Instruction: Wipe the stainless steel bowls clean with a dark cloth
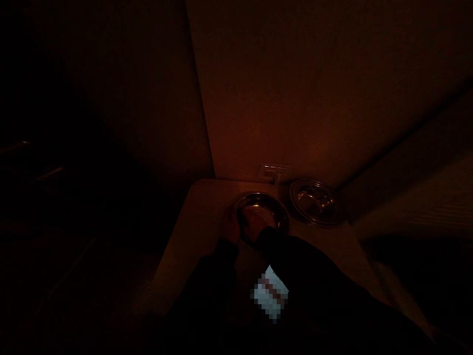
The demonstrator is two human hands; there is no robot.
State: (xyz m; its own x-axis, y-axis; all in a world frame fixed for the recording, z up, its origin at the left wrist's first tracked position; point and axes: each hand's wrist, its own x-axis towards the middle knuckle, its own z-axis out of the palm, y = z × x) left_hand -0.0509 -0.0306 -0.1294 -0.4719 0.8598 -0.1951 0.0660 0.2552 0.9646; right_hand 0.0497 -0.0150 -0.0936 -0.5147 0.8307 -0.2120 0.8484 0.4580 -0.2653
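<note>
In very dim reddish light, a round, shiny metal bowl [271,211] sits on a small wooden table. My left hand [231,228] is at the bowl's left rim, seemingly gripping it, though the fingers are mostly lost in the dark. Over the left part of the bowl's inside is my right hand [253,224], its fingers pointing left toward the other hand. A dark patch lies between the two hands, and I cannot make out whether it is an object or shadow. Both forearms wear dark sleeves.
A second shiny, wide-rimmed metal dish [316,202] stands at the table's back right. A wall outlet [274,172] with something plugged in is behind the bowl. The pale wooden table [192,222] meets the wall. A bright, pixelated screen [271,293] glows between my forearms.
</note>
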